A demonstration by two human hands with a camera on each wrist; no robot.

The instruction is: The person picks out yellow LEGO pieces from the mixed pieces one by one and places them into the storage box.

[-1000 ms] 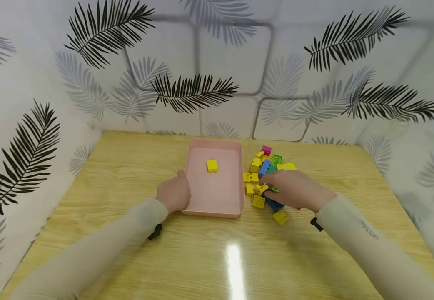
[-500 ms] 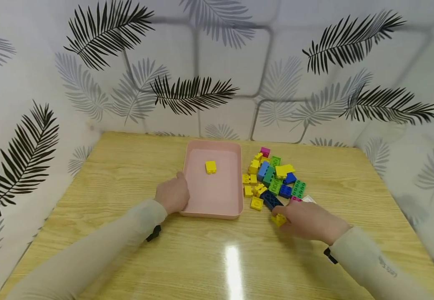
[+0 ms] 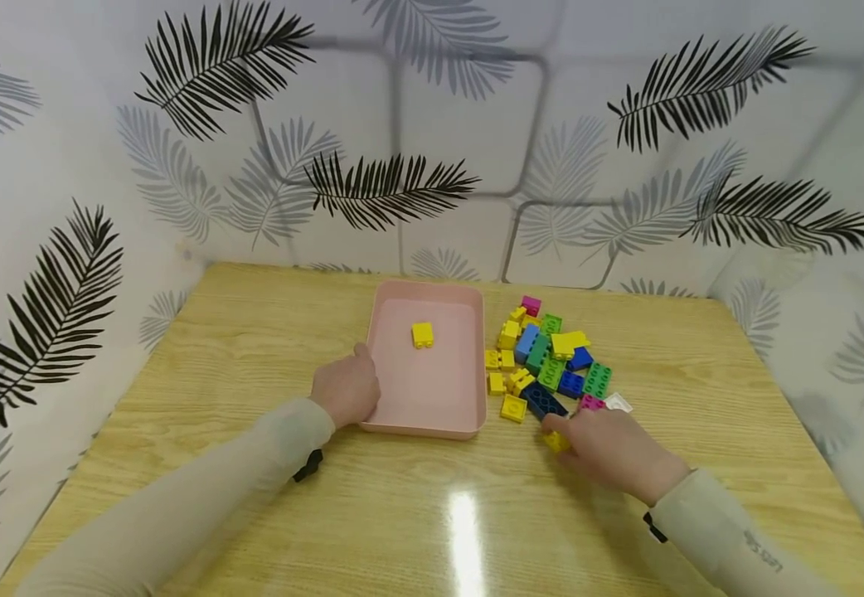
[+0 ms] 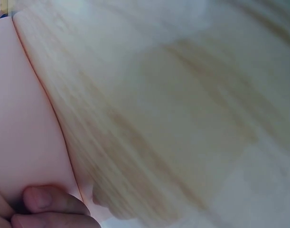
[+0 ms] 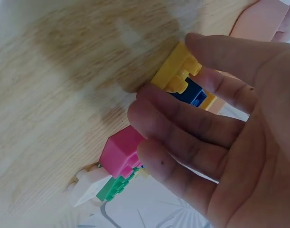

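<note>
At the left side of the pink tray (image 3: 432, 390), my left hand (image 3: 346, 390) grips the wall. Its curled fingers (image 4: 54, 202) show at the tray's edge in the left wrist view. One yellow toy brick (image 3: 422, 335) lies inside the tray. To the right, my right hand (image 3: 618, 452) pinches a yellow building brick (image 5: 171, 69) at the near end of the brick pile, low over the table. The thumb and fingers hide part of that brick. A dark blue brick (image 3: 542, 401) lies just beyond the fingertips.
A loose pile of bricks lies right of the tray, with a blue brick (image 3: 526, 341), a green brick (image 3: 597, 379), a pink brick (image 5: 121, 152) and a white piece (image 3: 618, 403). Several yellow bricks sit close to the tray's right wall. A patterned curtain (image 3: 447, 224) stands behind the table.
My right hand has moved back from the middle of the pile toward the near yellow brick and taken hold of it. The left hand stays at the tray.
</note>
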